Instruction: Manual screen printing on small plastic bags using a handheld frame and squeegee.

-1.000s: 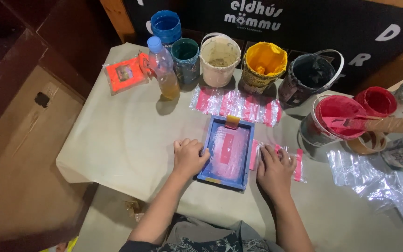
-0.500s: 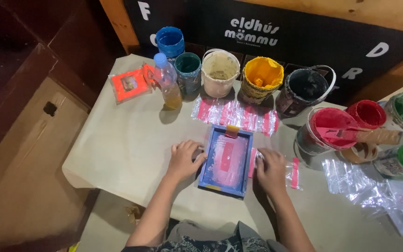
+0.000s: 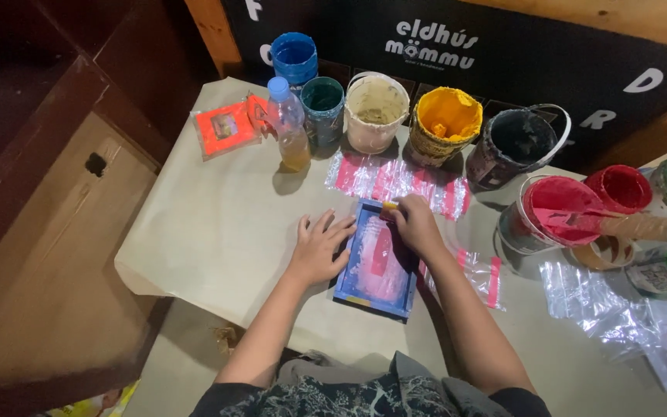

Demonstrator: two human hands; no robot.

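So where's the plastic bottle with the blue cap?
In the head view the plastic bottle stands at the table's far left, between the orange packet and the dark teal bucket, well beyond the left hand.

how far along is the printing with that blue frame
Done: a row of clear bags with pink prints lies behind the blue frame. In hand: the left hand steadies the frame while the right hand grips a small tool at its top edge. Left: blank clear bags wait at right.

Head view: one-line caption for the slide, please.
Left hand steadies a blue screen frame while right hand works at its top edge, paint buckets behind.
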